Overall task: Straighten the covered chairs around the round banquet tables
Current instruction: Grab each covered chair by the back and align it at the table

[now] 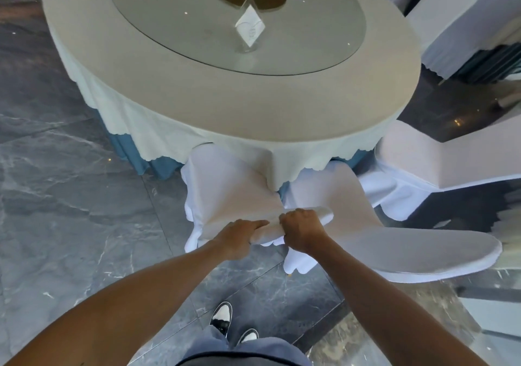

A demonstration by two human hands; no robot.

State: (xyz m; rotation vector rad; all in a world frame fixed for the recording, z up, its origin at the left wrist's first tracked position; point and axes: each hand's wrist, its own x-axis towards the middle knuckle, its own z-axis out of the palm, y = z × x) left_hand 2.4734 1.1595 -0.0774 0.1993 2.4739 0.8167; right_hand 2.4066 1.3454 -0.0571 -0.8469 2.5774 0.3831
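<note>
Head view: left hand (239, 234) and right hand (301, 229) both closed on covered chair (234, 188) backrest at tabletop (282, 106); neighbouring chair (394, 238) looks askew, pending.

You get soft, even daylight here; small bright specks glint on the round glass turntable (236, 24) and on the polished grey marble floor (70, 185) left of it. Right of the turntable, the frame edge smears and warps. Shadows stay faint throughout.
</note>
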